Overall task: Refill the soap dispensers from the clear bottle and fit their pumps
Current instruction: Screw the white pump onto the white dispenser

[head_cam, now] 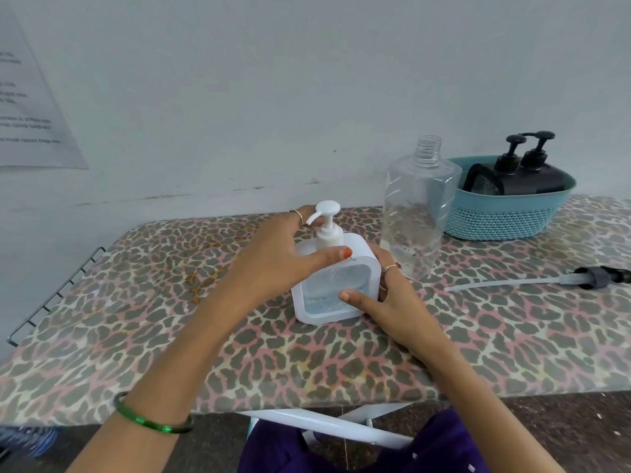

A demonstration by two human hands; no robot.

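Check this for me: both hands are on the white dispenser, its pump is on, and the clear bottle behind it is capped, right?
Not quite: in the head view the clear bottle has no cap; its threaded neck is bare. Both hands, left and right, do hold the white dispenser, pump on.

Leopard-print counter (136, 319) set against a pale wall (273, 80). Wire rack (51, 295) at the counter's left end. Printed sheet (30, 107) fixed to the wall at upper left, text too blurred to read. White frame bars (327, 426) beneath the counter's near edge, above a dark speckled floor (563, 428). Purple cloth (392, 452) at bottom centre.
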